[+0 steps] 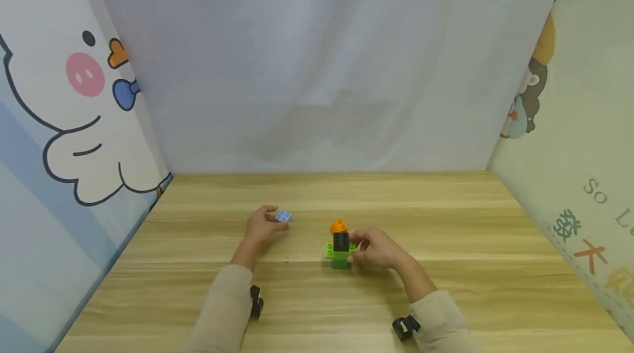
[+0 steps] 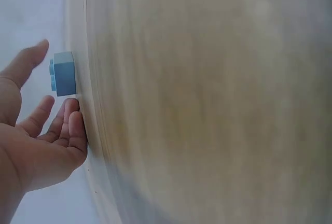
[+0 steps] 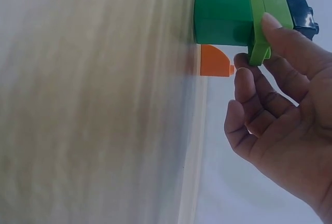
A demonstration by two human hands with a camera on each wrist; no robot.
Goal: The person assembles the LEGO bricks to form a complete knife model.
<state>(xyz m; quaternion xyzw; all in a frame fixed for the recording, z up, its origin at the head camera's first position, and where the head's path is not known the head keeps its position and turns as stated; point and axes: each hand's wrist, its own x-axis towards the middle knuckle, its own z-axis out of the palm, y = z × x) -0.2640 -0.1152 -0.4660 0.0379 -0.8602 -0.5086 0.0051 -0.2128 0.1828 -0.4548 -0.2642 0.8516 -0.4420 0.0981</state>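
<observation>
Left hand [image 1: 260, 226] spread round blue brick [image 1: 284, 216] toward far edge of table [image 1: 421, 193], no grip; right hand [image 1: 379, 248] pinches brick stack [image 1: 340, 254]: close left squarely, hold stack upright.

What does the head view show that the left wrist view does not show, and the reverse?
Only the head view: the stack, the right hand at it, the orange brick and wall cartoons.
Only the left wrist view: the left palm.
Both: the left hand, the blue brick and the table.
</observation>
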